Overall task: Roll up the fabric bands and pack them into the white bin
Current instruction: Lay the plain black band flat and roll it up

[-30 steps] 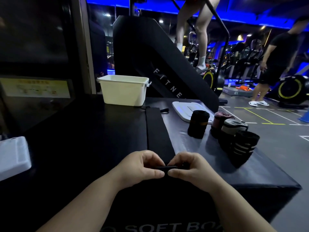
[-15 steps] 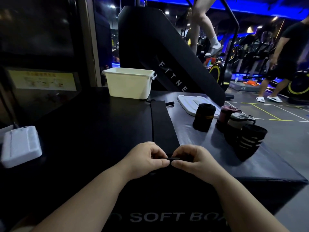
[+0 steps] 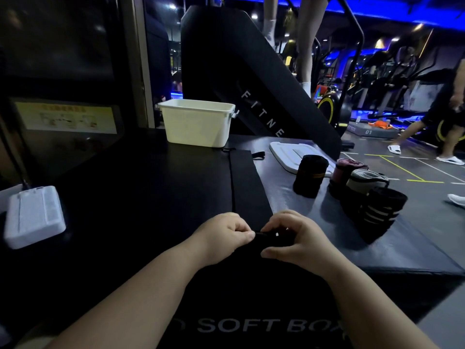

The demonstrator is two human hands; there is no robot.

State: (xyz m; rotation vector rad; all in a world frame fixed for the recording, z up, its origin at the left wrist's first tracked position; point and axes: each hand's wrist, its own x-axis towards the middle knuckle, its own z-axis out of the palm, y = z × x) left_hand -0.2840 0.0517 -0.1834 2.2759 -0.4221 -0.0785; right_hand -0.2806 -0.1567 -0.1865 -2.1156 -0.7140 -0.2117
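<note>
Black band [image 3: 247,182]: flat, running lengthwise up the frame's centre, near end curled into a small roll at lower centre.
Rolled bands [image 3: 380,210]: four, upright, clustered centre right.
White bin [image 3: 198,124]: upright, open-topped, upper centre.

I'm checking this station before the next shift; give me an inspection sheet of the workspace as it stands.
Surface: black padded soft box, dimly lit.
Job's things: long black fabric band lies flat toward the white plastic bin; four rolled fabric bands stand upright at right; bin's inside hidden.
Clutter: flat white lid beyond the rolls; white ribbed block at left.
Grips: left hand and right hand both pinch the band's near end.
Cables: dark cord-like line above the block, unclear.
Surroundings: black stair-climber machine with a person on it; another person on the gym floor.
</note>
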